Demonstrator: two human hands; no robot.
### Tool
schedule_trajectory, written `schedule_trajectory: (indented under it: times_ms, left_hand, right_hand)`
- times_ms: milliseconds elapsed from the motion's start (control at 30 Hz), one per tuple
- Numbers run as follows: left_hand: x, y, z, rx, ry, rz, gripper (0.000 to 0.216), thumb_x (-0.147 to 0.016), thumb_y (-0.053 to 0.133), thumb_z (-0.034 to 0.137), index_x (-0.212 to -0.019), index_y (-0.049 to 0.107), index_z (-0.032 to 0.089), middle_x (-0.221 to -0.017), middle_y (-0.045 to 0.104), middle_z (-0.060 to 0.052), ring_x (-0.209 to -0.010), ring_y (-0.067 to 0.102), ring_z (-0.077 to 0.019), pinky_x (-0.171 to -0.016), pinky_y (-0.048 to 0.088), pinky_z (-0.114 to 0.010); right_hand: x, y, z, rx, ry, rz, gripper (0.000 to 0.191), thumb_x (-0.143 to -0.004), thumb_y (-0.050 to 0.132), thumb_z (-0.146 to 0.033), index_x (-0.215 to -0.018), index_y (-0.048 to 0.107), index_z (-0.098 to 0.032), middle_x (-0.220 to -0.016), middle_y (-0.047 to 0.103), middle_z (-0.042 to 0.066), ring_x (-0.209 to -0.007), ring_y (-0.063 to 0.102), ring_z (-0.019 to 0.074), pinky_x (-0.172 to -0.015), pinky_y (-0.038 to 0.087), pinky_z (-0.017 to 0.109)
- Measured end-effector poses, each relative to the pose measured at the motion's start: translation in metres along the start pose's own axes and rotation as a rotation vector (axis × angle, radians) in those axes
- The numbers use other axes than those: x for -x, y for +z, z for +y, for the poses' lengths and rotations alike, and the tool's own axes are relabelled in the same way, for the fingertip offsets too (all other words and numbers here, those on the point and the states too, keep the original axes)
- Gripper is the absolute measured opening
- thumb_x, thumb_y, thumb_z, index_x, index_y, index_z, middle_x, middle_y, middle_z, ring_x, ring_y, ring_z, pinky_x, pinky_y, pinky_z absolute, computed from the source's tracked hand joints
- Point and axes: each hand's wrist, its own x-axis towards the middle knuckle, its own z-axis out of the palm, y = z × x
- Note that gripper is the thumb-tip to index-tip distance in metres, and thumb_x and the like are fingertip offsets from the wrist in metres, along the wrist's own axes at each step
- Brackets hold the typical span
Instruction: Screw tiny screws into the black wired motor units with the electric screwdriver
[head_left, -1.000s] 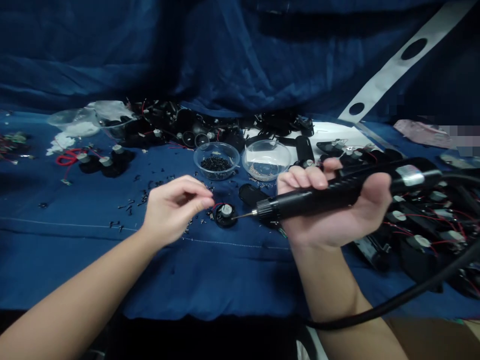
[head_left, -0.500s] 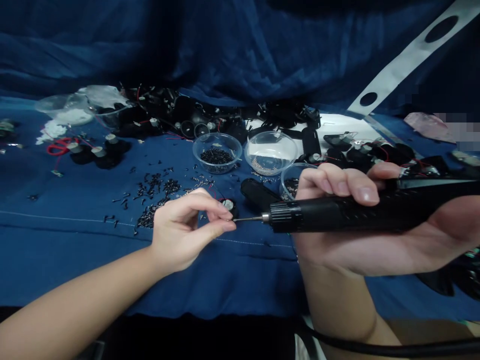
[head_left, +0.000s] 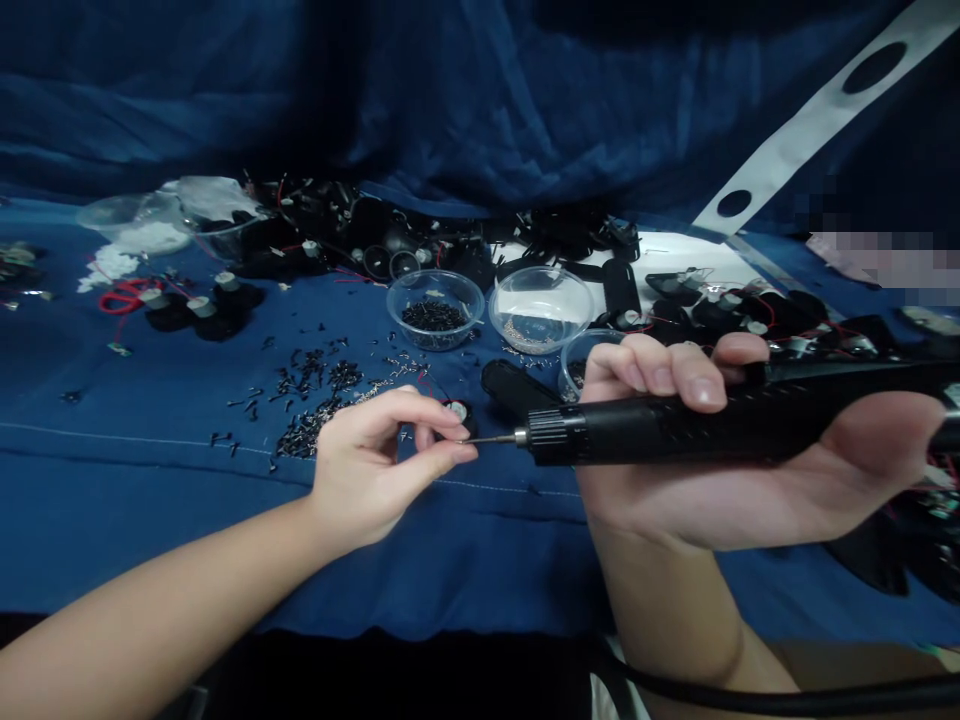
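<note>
Held level above the blue cloth-covered table (head_left: 360, 590), a black cylindrical electric screwdriver (head_left: 637, 432) with a ribbed collar points its thin metal bit (head_left: 493, 440) into your pinch. Your right hand (head_left: 712, 505) wraps the body, fingers curled over; your left hand (head_left: 375, 460) closes thumb and fingertips around the bit's tip, any screw there too small to make out. Just behind sits a small round black part with a whitish centre (head_left: 458, 409), partly hidden. Loose black screws (head_left: 304, 425) scatter left; cloth stretches between your forearms to the table's front edge.
</note>
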Motion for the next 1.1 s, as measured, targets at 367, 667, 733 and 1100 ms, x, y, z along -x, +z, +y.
schedule_trajectory:
  times_ms: [367,667,733,1100]
  left_hand:
    - [0.013,0.006,-0.003,-0.199,0.038,0.065,0.012,-0.082,0.091,0.019,-0.087,0.080,0.021,-0.080,0.083,-0.001,-0.065,0.076,-0.0149,-0.061,0.063,-0.025]
    - [0.012,0.001,-0.007,-0.039,0.034,-0.066,0.032,-0.082,0.086,0.011,-0.112,0.076,0.018,-0.099,0.085,-0.010,-0.068,0.075,-0.0150,-0.068,0.066,-0.029]
    - [0.013,-0.001,-0.009,-0.067,0.024,-0.081,0.035,-0.083,0.084,0.011,-0.116,0.075,0.019,-0.102,0.084,-0.011,-0.074,0.075,-0.0167,-0.073,0.066,-0.032]
    - [0.003,-0.004,-0.002,-0.379,0.327,-0.011,0.023,-0.082,0.080,0.011,-0.099,0.072,0.023,-0.082,0.077,-0.001,-0.074,0.072,-0.0183,-0.069,0.059,-0.035]
  right_hand:
    - [0.004,0.004,0.006,-0.036,0.073,0.143,0.043,-0.071,0.078,-0.064,-0.071,0.070,-0.022,-0.056,0.033,-0.006,-0.059,0.038,0.0109,-0.062,0.038,0.029]
    - [0.001,0.001,0.008,-0.066,0.085,0.161,0.046,-0.072,0.080,-0.064,-0.073,0.067,-0.020,-0.057,0.035,-0.007,-0.059,0.042,0.0091,-0.062,0.039,0.027]
    - [0.001,0.001,0.007,-0.074,0.084,0.183,0.046,-0.070,0.081,-0.063,-0.072,0.067,-0.019,-0.057,0.036,-0.006,-0.059,0.042,0.0093,-0.061,0.039,0.028]
    - [-0.002,0.001,0.005,-0.091,0.078,0.185,0.047,-0.069,0.081,-0.063,-0.073,0.066,-0.019,-0.056,0.037,-0.007,-0.058,0.043,0.0077,-0.060,0.039,0.025]
